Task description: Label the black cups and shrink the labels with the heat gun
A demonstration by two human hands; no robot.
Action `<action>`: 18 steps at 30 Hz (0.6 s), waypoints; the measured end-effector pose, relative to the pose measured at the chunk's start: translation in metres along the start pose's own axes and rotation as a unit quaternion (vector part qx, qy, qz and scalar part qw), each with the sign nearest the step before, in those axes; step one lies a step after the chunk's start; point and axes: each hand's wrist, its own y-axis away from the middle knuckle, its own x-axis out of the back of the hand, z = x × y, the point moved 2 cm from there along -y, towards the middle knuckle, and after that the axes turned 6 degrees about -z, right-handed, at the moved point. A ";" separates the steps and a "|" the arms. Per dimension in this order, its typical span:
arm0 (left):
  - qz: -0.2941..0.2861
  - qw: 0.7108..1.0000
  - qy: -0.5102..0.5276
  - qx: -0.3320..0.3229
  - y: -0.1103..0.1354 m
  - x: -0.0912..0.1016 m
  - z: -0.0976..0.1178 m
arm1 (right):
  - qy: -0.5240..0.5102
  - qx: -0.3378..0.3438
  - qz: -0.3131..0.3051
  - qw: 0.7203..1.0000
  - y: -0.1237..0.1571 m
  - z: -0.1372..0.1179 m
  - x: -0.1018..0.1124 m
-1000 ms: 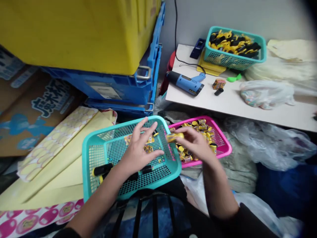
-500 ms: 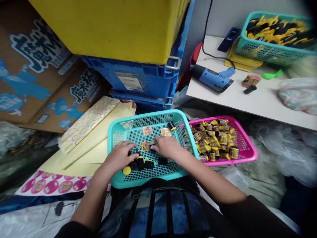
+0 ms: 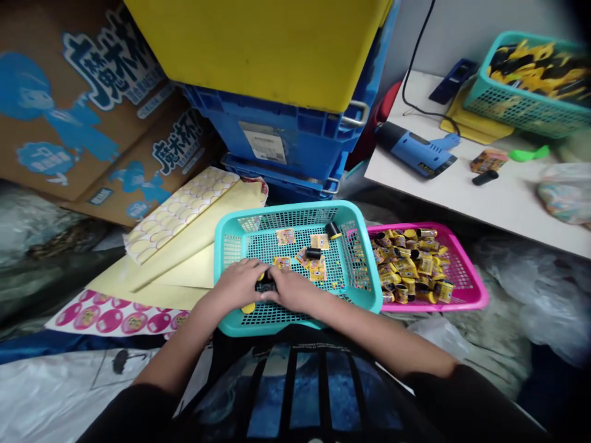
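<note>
My left hand [image 3: 239,284] and my right hand [image 3: 295,289] meet over the near left part of a teal mesh basket [image 3: 372,280]. Fingers of both curl around a cluster of small black plastic cylinders [image 3: 266,284], mostly hidden beneath them. A yellow round cap [image 3: 248,307] lies just below the left hand. Beyond the hands, one black cylinder [image 3: 313,253] rests among small printed yellow labels [image 3: 317,269]. Another black cylinder with a yellow end [image 3: 332,231] lies by the far right wall, and a separate label [image 3: 285,236] lies near the back.
A pink basket [image 3: 478,292] full of yellow-labelled cylinders [image 3: 410,264] adjoins on the right. Behind are stacked blue crates [image 3: 272,144] under a yellow bin [image 3: 268,49]. A white table [image 3: 517,212] carries a blue heat gun [image 3: 415,151] and another teal basket [image 3: 517,107]. Cardboard boxes [image 3: 115,184] stand left.
My right hand has moved left and nearer, off the labels, to meet the left hand around the black cylinders. One black cylinder now lies on the labels. The camera view has shifted slightly.
</note>
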 end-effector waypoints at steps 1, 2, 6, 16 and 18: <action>-0.013 1.000 0.007 0.005 -0.001 0.003 -0.002 | 0.007 0.002 -0.014 1.000 -0.002 -0.002 -0.004; -0.026 1.000 0.016 0.007 -0.001 0.007 -0.004 | 0.019 0.012 -0.030 0.999 -0.002 -0.003 -0.007; -0.008 0.999 0.046 -0.017 -0.015 0.029 -0.008 | 0.079 0.028 -0.054 0.995 0.010 0.000 -0.004; 0.124 0.988 0.076 0.050 -0.098 0.010 0.034 | -0.170 0.036 0.138 0.975 0.055 0.055 0.014; 0.124 0.985 0.102 0.059 -0.098 0.010 0.031 | -0.274 0.062 0.159 0.946 0.062 0.071 0.017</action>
